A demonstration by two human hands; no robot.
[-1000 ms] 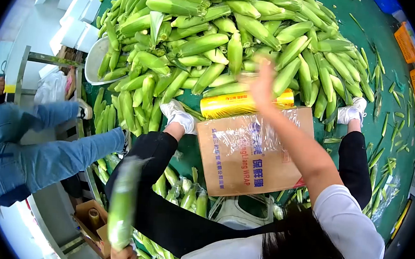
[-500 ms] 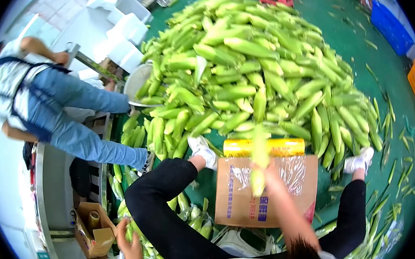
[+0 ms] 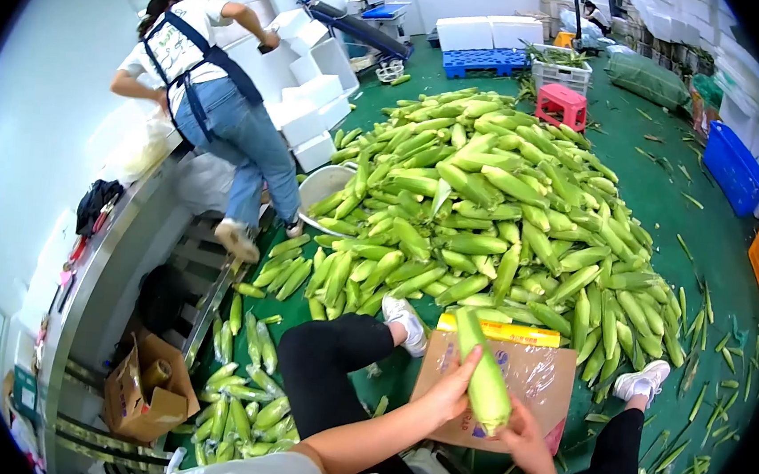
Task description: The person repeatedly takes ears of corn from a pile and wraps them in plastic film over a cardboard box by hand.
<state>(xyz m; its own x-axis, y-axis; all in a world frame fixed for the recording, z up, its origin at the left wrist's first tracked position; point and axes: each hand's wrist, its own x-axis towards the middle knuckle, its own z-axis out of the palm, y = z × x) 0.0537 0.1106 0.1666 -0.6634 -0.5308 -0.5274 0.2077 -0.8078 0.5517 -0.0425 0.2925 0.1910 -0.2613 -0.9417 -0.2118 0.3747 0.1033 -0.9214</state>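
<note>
One ear of corn in its green husk [image 3: 482, 374] is held up over a cardboard box [image 3: 551, 381]. My left hand [image 3: 455, 387] wraps round its left side with the thumb along the husk. At the lower right end of the same ear, the fingers of my right hand [image 3: 520, 435] are closed on it. A yellow roll of wrap [image 3: 528, 334] lies along the far edge of the box, partly hidden by the ear. Beyond it rises a big heap of unwrapped corn [image 3: 499, 193].
Wrapped ears [image 3: 245, 418] lie on the floor at the lower left, beside an open carton [image 3: 149, 388]. A co-worker [image 3: 208, 90] stands by the metal bench [image 3: 109, 278]. A red stool [image 3: 561, 106] and a blue crate [image 3: 734, 167] are farther back.
The view has tilted up. My left hand has come from the lower left to the ear, after letting go of a wrapped one. My right hand has brought a husked ear from the heap.
</note>
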